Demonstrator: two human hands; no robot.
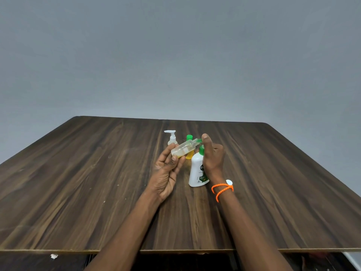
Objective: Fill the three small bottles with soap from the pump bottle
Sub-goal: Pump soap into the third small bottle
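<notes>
My left hand holds a small clear bottle tilted, its open neck pointing right at the green nozzle of the white pump bottle. A little yellowish soap lies in the clear bottle. My right hand rests on top of the pump bottle's green head, thumb raised. Behind stand a small white pump-top bottle and a small yellow bottle with a green cap, partly hidden by the clear bottle.
Everything stands on a dark wooden table before a plain grey wall. A small white cap lies by my right wrist, which wears an orange bead bracelet. The table's near edge runs along the bottom of the view.
</notes>
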